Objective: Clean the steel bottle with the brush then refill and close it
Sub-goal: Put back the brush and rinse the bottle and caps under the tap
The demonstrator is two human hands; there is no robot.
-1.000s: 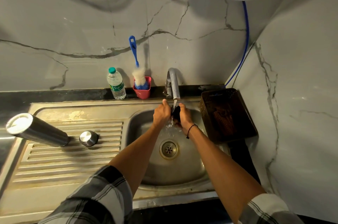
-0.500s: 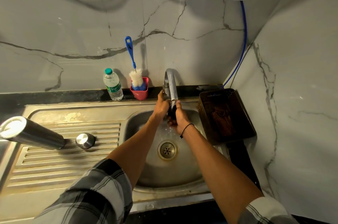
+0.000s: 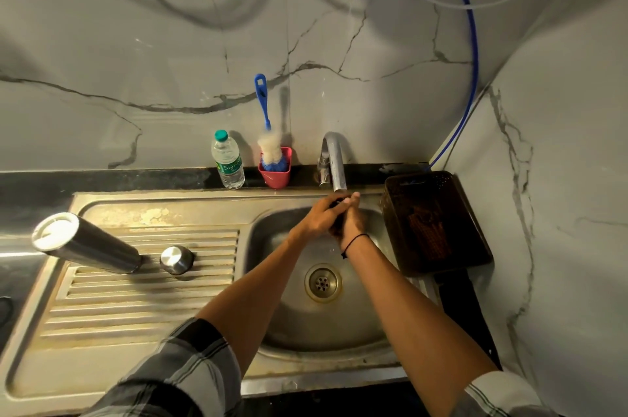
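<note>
Left hand point(image 3: 317, 216) and right hand point(image 3: 350, 222) clasped together around a small dark object point(image 3: 337, 204) under the tap point(image 3: 334, 161); steel bottle point(image 3: 86, 245) standing inverted near the sink's left edge.

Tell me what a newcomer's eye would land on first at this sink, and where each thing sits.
First, the two hands, left hand and right hand, clasped round a small dark object under the tap, above the sink basin. Next, the steel bottle upside down on the drainboard, with its steel cap to the right of it. Behind, a blue-handled brush stands in a red cup by the wall.
</note>
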